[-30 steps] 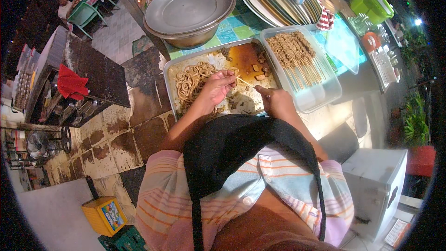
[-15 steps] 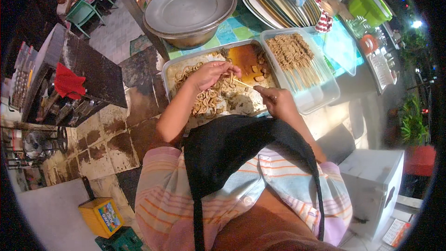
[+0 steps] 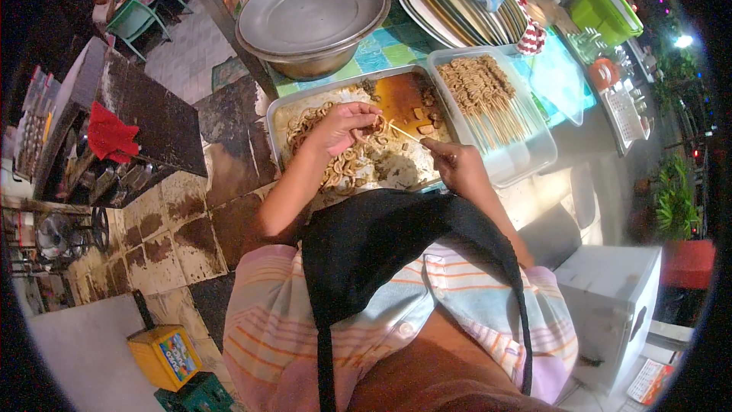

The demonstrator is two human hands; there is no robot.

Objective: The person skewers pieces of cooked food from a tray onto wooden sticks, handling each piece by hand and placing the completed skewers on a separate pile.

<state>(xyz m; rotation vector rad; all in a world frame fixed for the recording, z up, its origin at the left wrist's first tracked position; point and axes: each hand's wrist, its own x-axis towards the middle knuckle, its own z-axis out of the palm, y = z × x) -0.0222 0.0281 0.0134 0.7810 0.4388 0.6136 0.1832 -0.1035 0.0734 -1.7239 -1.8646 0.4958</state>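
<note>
My left hand hovers over a metal tray of pale marinated meat pieces and brown sauce, fingers pinched on a curled piece of meat. My right hand grips a thin bamboo skewer whose tip points toward the left hand's piece. To the right, a clear plastic tray holds several finished skewers laid in rows.
A large metal basin sits behind the trays, next to a stack of plates with a checked cloth on top. A green tub stands far right. A white box is at my right, a yellow box on the tiled floor.
My left hand lifted from the noodle-like pile at the tray's left and moved right toward the skewer tip, carrying a meat piece. The right hand shifted slightly left with the skewer.
</note>
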